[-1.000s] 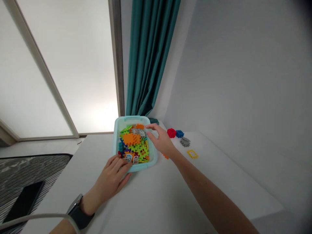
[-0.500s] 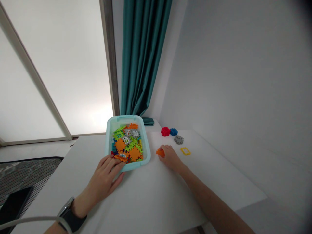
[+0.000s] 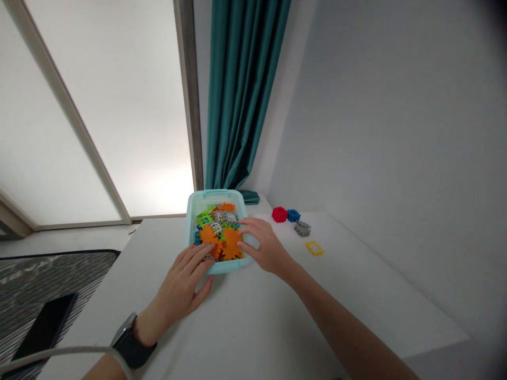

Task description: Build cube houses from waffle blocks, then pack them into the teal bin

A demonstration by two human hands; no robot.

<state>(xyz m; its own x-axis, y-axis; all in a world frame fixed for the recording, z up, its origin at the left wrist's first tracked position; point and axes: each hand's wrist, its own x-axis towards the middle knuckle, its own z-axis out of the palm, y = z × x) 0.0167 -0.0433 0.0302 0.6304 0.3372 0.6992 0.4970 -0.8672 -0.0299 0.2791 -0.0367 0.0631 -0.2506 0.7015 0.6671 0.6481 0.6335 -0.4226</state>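
Note:
A pale turquoise box (image 3: 191, 211) holds many toothed plastic building pieces in orange, green, grey and other colours. My left hand (image 3: 184, 279) reaches over its near left rim with fingers stretched out, the tips resting on an orange piece (image 3: 210, 238). My right hand (image 3: 263, 247) is at the box's right rim, thumb and fingers apart. Its fingertips touch the edge of another toothed orange piece (image 3: 231, 245) lying on top of the pile. Beneath my fingers, parts of the pile are hidden.
On the white table (image 3: 245, 322), right of the box, lie a red piece (image 3: 279, 214), a blue piece (image 3: 293, 215), a grey piece (image 3: 302, 228) and a yellow frame (image 3: 314, 248). A wall borders the right side; a green curtain (image 3: 241, 105) hangs behind.
My right hand has moved left from the table to the box; the orange piece it held no longer shows on the table. My left fingers reach slightly further in. The view has shifted left.

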